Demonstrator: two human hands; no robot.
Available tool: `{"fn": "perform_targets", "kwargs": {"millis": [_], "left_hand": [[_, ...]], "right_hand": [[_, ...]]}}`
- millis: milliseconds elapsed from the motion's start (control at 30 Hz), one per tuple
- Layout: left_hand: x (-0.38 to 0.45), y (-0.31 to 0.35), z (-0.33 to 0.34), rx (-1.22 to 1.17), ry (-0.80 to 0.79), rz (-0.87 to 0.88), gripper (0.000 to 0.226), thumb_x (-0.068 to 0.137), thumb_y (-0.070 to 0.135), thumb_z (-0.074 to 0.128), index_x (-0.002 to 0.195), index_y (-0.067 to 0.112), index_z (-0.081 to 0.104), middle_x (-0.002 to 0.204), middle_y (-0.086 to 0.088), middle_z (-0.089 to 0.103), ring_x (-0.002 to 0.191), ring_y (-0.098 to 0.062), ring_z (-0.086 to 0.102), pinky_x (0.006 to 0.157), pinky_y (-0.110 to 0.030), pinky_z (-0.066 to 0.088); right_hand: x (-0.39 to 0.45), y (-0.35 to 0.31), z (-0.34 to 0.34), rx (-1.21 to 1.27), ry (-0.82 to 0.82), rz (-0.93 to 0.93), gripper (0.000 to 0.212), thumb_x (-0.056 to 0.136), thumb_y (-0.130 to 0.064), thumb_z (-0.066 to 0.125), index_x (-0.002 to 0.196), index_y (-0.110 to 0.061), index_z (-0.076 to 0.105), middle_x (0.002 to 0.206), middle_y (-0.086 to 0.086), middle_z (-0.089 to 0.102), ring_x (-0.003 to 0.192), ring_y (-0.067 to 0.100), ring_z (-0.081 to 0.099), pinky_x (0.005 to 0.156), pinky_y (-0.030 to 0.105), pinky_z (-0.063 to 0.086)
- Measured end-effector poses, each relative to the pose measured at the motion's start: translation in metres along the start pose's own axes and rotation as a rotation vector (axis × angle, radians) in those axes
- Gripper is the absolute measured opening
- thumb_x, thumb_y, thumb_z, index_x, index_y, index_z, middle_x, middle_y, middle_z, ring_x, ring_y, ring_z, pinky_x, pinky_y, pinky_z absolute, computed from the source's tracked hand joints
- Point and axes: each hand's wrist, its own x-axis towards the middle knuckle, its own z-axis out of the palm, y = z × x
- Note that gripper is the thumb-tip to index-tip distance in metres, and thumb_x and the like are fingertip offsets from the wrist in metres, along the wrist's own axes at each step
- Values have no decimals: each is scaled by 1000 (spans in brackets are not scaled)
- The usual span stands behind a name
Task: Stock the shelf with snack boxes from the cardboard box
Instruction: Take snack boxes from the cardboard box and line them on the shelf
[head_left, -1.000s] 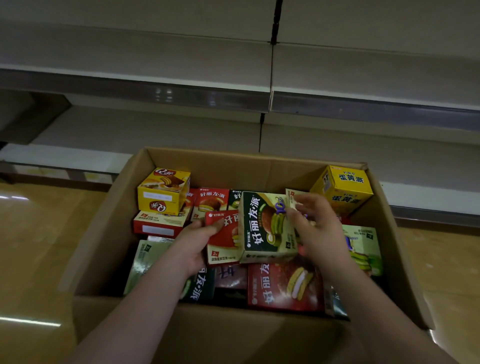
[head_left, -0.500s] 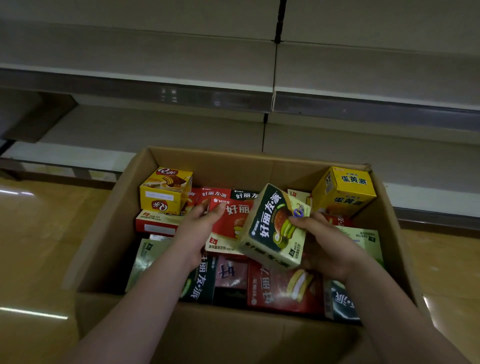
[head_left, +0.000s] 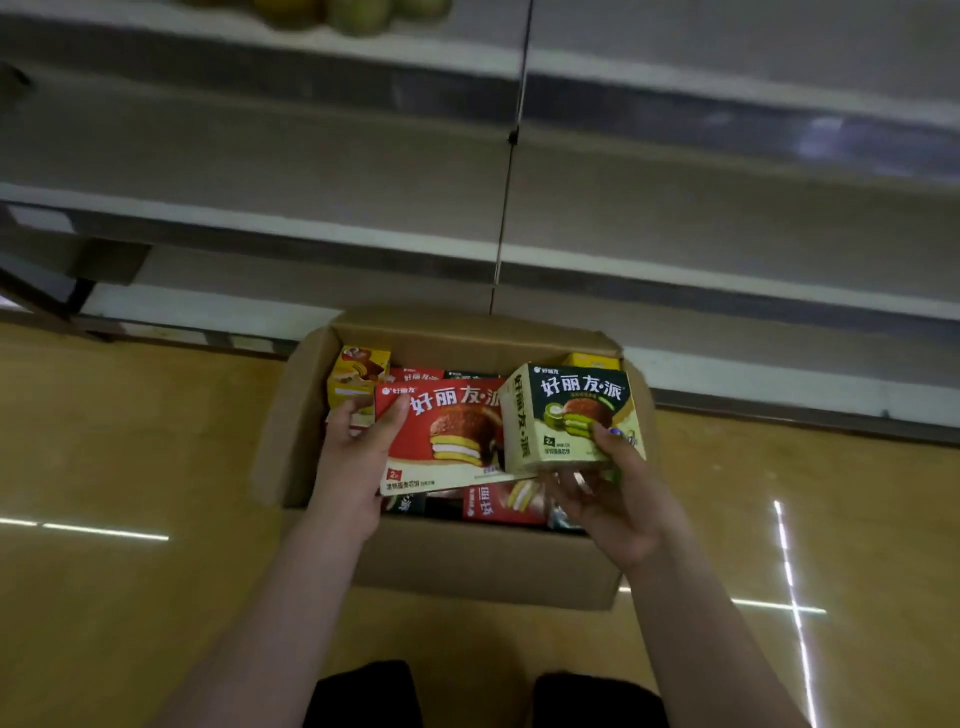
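An open cardboard box (head_left: 291, 415) sits on the floor in front of the shelves, with several snack boxes inside. My left hand (head_left: 358, 457) grips a red snack box (head_left: 441, 431) by its left edge and holds it up over the carton. My right hand (head_left: 618, 499) holds a green snack box (head_left: 571, 415) from below, thumb on its front face, just right of the red one. A yellow snack box (head_left: 356, 376) stands in the carton's far left corner. The shelf (head_left: 311, 228) runs across the view behind the carton.
The lower shelf board (head_left: 208, 306) and the higher shelf levels (head_left: 675, 88) rise behind the carton. Blurred yellowish goods (head_left: 353, 15) show at the very top. Glossy wooden floor (head_left: 130, 467) surrounds the carton. My dark-clad knees (head_left: 363, 696) are at the bottom edge.
Both hands have risen out of the carton, the left with the red box, the right with the green one turned upright. The view has pulled back and up, blurring the shelves.
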Motion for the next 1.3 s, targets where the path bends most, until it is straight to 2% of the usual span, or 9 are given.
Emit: {"fn": "perform_targets", "kwargs": {"millis": [200,333,500,600,733,833,967,1167,1300], "left_hand": [[-109,114,1,-4,6,117,44,72,39,78,107,25,57,78,1,74,67,-22,73,59,-34,57],[-167,182,6,-82,-47,189,49,64,36,82,105,23,60,97,-9,74,79,-29,73,57,-34,54],[-217,261,10,-150,-74,301,37,74,28,79,104,27,58,93,-9,73,70,-24,73,55,-34,56],[-235,311,2,-173,-125,390,39,77,30,78,109,23,58,96,-9,73,74,-25,74,58,-35,58],[-260,382,-24,-172,-214,509,31,78,26,78,98,28,55,97,-8,72,82,-26,72,60,-36,59],[-276,428,-51,-191,-265,570,39,77,24,79,107,24,54,99,-9,72,83,-29,72,61,-39,59],[-296,484,-81,-242,-294,659,50,76,25,79,118,21,51,102,-8,71,84,-27,73,67,-40,59],[-307,538,-95,-215,-359,789,52,75,26,80,116,23,50,107,-11,69,84,-30,73,73,-49,59],[-316,545,-72,-188,-410,772,52,77,26,79,119,21,49,103,-10,69,85,-30,72,69,-44,60]], "right_hand": [[-135,-63,53,-42,-121,-59,25,79,-14,68,101,-8,59,102,15,64,88,26,64,67,42,60],[-215,-101,88,-49,-255,-154,55,53,-12,84,102,-3,61,103,20,68,95,31,67,78,49,57],[-292,-128,138,10,-315,-297,21,79,-9,67,98,-5,58,103,16,65,103,30,62,74,55,54],[-332,-134,172,34,-383,-374,51,56,-10,82,101,-6,59,108,16,64,108,32,60,76,59,52],[-385,-138,220,4,-432,-523,41,68,-12,71,106,-7,58,121,19,61,108,31,61,89,55,52],[-417,-136,258,-23,-460,-582,39,71,-15,71,108,-9,59,122,17,60,111,29,59,102,51,44],[-451,-134,309,-104,-537,-678,30,84,-20,68,111,-9,59,117,14,62,108,26,60,103,45,44],[-485,-144,342,-275,-545,-824,45,70,-20,75,112,-9,61,112,11,69,100,20,65,86,35,52],[-499,-152,332,-177,-499,-830,19,88,-14,64,105,-8,60,106,13,67,98,22,63,98,39,48]]}}
